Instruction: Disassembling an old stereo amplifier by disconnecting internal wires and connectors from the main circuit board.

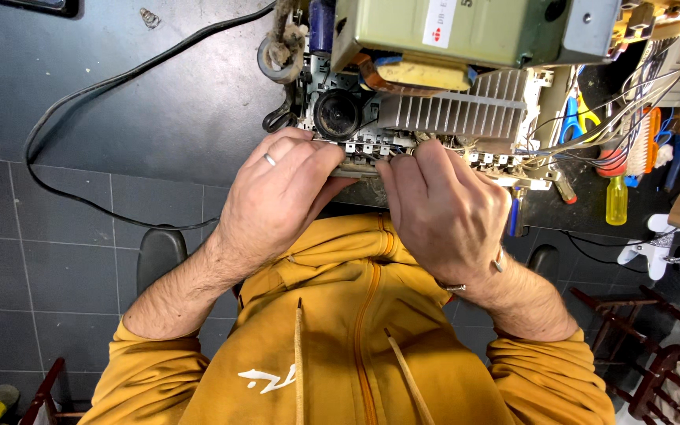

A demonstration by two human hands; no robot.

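Note:
An opened electronic chassis (403, 118) lies at the near edge of a dark workbench (143, 94). It shows a finned aluminium heat sink (458, 106), a round black part (337, 114) and an olive metal box (466, 27). My left hand (277, 201), with a ring on one finger, grips the chassis's front edge below the round part. My right hand (446, 208) pinches the same edge just to the right, fingertips on a strip of small connectors. The two hands almost touch. What lies under the fingers is hidden.
A black power cable (80, 102) loops over the bench and down its left side. Several tools, a yellow-handled screwdriver (616, 201) among them, lie at the right with loose wires (631, 94). Grey floor tiles, a chair's armrests and wooden furniture (631, 330) sit below.

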